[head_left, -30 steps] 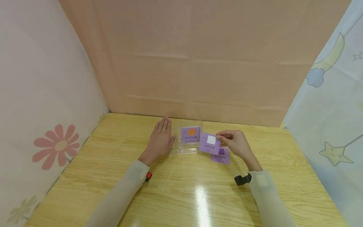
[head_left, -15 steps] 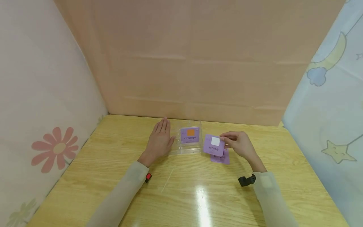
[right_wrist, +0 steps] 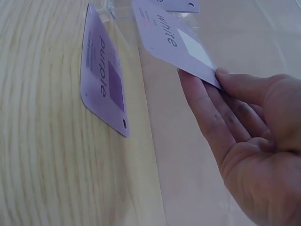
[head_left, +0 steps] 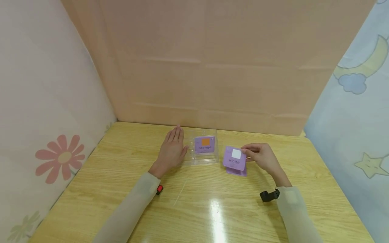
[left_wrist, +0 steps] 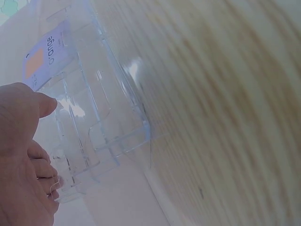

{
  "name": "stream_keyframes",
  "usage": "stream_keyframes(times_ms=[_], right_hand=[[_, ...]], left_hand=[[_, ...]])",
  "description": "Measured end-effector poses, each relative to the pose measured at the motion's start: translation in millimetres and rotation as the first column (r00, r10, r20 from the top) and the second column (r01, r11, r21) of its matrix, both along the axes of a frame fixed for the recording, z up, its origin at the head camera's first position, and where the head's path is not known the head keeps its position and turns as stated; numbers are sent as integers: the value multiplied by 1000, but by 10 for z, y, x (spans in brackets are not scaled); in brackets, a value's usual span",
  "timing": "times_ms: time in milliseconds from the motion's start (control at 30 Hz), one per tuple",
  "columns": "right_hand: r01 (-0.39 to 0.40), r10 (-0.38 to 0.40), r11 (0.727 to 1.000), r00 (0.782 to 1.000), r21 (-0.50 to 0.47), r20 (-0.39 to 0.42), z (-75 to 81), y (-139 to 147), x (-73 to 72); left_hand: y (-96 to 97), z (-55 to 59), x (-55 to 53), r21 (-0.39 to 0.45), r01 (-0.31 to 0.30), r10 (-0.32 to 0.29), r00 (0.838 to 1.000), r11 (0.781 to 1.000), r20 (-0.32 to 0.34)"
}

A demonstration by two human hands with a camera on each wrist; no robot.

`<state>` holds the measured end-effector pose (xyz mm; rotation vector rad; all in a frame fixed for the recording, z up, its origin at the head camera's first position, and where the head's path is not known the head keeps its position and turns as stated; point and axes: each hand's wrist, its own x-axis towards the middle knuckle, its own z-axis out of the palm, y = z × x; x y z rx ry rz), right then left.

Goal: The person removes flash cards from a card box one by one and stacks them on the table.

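My right hand (head_left: 263, 158) pinches a purple card printed "white" (head_left: 234, 158) at its right edge, thumb on top and fingers beneath. Below it a card printed "purple" (right_wrist: 101, 70) lies on the table, mostly covered by the held card in the head view. A clear plastic tray (head_left: 203, 161) stands to the left, with a card printed "orange" (head_left: 204, 145) in it. Flat along the tray's left side rests my left hand (head_left: 171, 150), fingers straight and pointing away; its thumb reaches over the tray's edge (left_wrist: 61, 122) in the left wrist view.
The wooden table (head_left: 194, 209) runs back to a tan paper backdrop (head_left: 200, 67). Patterned cloth walls stand on both sides, one with a flower (head_left: 63, 157), the other with a star (head_left: 371, 165). Each wrist wears a strap, the right one black (head_left: 269, 195).
My right hand has moved right and slightly toward me with the white card, from beside the tray to over the purple card. My left hand has stayed in place.
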<state>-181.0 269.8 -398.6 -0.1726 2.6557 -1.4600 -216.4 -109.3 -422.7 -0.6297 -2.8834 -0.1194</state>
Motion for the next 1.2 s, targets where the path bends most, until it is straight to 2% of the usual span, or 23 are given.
stream_keyframes(times_ms=[433,733,1000,1200], right_hand=[[6,-5,1000,999,-14,43,-40,90,8],[-14,14,1000,998,-14,67,-55,129,20],[-11,11,1000,996,2,88,-77,120,18],[-14,14,1000,996,-5,88,-76,114,13]], left_hand=[[6,35,13,-16,-3,3,1000,1000,6],[7,35,11,-12,-12,12,999,1000,43],[-5,14,10,-15,-1,1,1000,1000,19],[0,34,13,-32,-2,3,1000,999,25]])
